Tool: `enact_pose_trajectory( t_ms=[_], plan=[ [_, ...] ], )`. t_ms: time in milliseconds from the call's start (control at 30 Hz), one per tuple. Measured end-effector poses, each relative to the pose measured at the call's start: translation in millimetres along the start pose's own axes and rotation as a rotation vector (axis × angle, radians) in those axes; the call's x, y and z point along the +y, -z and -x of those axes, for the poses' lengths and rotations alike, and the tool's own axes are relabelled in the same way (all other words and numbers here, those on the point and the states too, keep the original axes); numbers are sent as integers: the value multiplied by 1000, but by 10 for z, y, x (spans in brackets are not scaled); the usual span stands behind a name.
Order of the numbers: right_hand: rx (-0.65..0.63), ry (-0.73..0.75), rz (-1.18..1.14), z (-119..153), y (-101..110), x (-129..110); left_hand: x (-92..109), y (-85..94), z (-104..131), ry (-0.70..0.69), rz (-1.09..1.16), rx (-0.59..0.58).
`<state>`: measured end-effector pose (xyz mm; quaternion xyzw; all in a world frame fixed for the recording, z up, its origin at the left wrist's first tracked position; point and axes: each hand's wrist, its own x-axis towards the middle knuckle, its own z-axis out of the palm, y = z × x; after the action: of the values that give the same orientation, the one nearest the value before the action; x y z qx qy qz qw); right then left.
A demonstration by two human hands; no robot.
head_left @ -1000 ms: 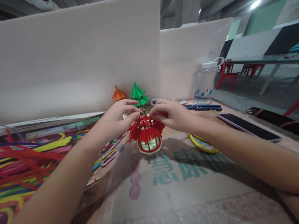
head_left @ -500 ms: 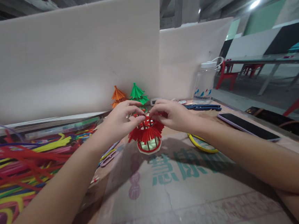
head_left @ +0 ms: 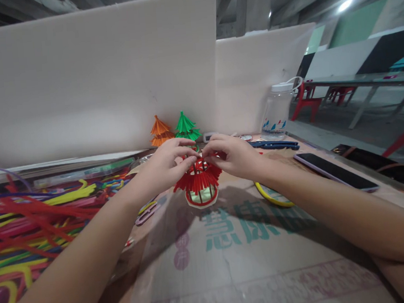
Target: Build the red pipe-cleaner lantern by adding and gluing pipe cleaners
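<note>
A small red pagoda model (head_left: pixel 202 181) stands upright on the plastic-covered board, with a fringed red tier, thin dark posts and a pale base edged in red. My left hand (head_left: pixel 175 161) reaches to its upper part from the left, thumb and fingers bent together in a pinch. From the right, my right hand (head_left: pixel 229 154) pinches at the same upper rim, the fingertips of both hands almost meeting. The exact spot between the fingertips is partly hidden. Behind my hands stand an orange tower (head_left: pixel 159 130) and a green tower (head_left: pixel 185 125) with similar fringed roofs.
Many coloured pipe cleaners (head_left: pixel 34 222) heap up at the left. A yellow loop (head_left: pixel 271 197) lies under my right forearm. Farther right are a phone (head_left: pixel 336 172), dark blue pliers (head_left: pixel 275 145) and a clear water bottle (head_left: pixel 277 112). White panels (head_left: pixel 97 80) close off the back.
My left hand has dropped very slightly, showing more of the orange tower. My right hand and the red pagoda model stay almost where they were.
</note>
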<state>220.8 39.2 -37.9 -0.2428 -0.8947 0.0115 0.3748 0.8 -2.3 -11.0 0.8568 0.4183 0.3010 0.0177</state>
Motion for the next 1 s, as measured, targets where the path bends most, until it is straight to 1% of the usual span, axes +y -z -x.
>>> enact_pose_trajectory(
  t_ms=[367,733,900,1000],
  plan=[
    [-9,7,22,1,7,-7,-21,-24,-6,18,7,-68],
    [-14,8,15,3,9,-9,-24,-23,-14,30,11,-73],
    [-16,7,22,4,10,-3,-25,-24,-16,41,50,-112],
    [-22,-1,27,2,18,-9,-32,-27,-12,44,54,-113]
  ],
)
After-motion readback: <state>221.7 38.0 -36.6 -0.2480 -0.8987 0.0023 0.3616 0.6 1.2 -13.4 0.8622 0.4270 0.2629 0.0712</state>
